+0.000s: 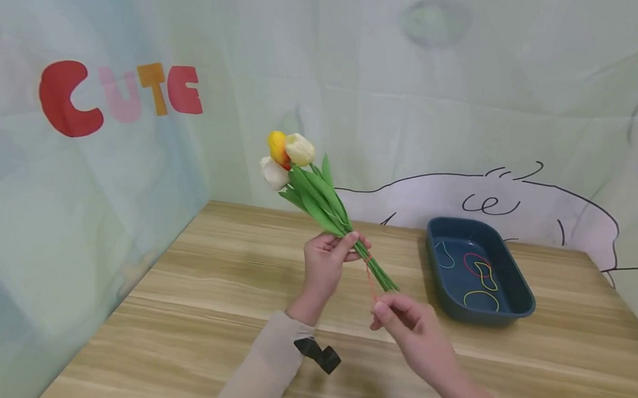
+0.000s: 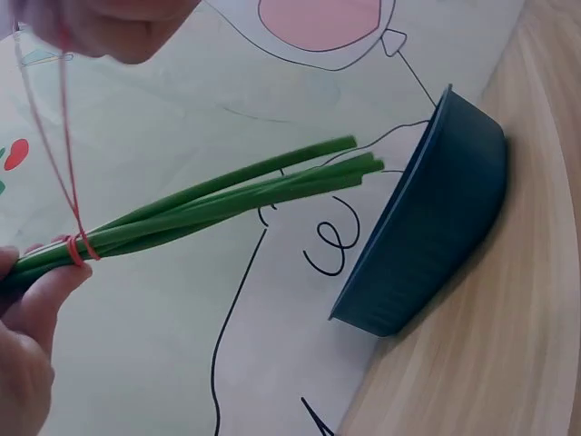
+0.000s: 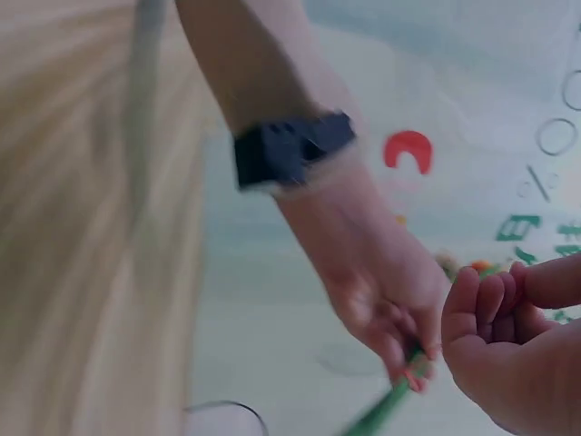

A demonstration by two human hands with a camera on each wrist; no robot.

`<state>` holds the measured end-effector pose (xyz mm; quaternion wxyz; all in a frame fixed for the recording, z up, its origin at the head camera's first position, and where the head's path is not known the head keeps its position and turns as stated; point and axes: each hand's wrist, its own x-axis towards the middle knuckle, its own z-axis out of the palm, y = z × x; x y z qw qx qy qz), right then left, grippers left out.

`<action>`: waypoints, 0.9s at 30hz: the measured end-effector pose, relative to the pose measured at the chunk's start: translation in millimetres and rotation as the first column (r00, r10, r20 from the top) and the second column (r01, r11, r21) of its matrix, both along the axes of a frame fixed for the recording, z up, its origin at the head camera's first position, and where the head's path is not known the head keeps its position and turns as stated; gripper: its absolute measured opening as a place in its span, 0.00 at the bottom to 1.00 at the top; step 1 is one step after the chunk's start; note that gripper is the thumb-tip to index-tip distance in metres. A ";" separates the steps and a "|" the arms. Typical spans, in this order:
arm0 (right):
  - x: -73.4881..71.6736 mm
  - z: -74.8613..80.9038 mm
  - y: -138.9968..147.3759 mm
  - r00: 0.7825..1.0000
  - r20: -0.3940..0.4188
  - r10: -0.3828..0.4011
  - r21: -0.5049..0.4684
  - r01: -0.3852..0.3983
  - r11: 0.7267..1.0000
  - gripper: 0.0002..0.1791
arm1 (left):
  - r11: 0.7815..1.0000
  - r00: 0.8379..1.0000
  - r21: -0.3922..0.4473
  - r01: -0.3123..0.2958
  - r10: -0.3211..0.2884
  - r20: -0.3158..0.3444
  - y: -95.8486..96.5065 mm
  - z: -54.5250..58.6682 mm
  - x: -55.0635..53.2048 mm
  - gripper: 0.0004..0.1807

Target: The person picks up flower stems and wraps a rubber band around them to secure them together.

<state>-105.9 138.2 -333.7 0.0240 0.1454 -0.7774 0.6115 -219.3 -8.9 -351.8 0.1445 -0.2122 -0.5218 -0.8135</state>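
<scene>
Your left hand [image 1: 324, 261] grips the bundle of tulips [image 1: 321, 202] by its green stems, thumb laid across them, and holds it tilted above the counter [image 1: 197, 288]. The blooms, one yellow-orange, one white and one cream, sit up and to the left, with the bare stem ends pointing down to the right. A red rubber band [image 2: 82, 247] goes round the stems beside your left fingers, and its free loop is drawn out in two strands to your right hand [image 1: 417, 337], which pinches the far end between thumb and fingers.

To the right, well apart from the blooms, a dark blue basin [image 1: 485, 318] stands on the counter. In it lie a pale blue band [image 1: 440, 265], a pinkish-red one [image 1: 464, 262] and two yellow ones, one of which overlaps the red.

On the backdrop [image 1: 331, 45] at your left you can read "CUTE" [image 1: 185, 90] in capitals: red C, pink U, orange T, red E. Your right wrist view shows green characters [image 3: 519, 227] and a percent-like mark, too blurred to read surely. A black device [image 1: 317, 354] is strapped at your left wrist, by the beige sleeve [image 1: 269, 363].
</scene>
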 end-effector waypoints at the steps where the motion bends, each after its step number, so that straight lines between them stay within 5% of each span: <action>1: 0.2 5.8 5.0 0.999 -0.037 -0.012 0.018 0.013 1.000 0.09 | 1.000 1.000 -0.016 0.006 -0.006 -0.014 -0.9 0.4 0.0 0.11; 8: -12.3 30.9 41.2 0.957 -0.290 0.001 0.006 0.001 1.000 0.10 | 0.992 0.994 -0.093 0.089 -0.094 -0.054 -2.5 2.8 0.2 0.10; 16: -36.5 26.7 62.8 0.940 -0.341 -0.021 0.015 0.027 1.000 0.11 | 0.943 0.958 -0.177 0.282 -0.285 0.007 -6.3 8.6 4.4 0.11; 22: -50.1 8.1 62.5 0.951 -0.308 -0.024 0.048 0.041 0.998 0.08 | 0.896 0.891 0.016 0.443 -0.442 0.103 -9.4 15.6 8.6 0.10; 27: -57.0 -12.3 52.0 0.974 -0.225 -0.037 0.094 0.060 0.994 0.06 | 0.867 0.854 0.134 0.480 -0.497 0.154 -11.3 18.1 8.4 0.16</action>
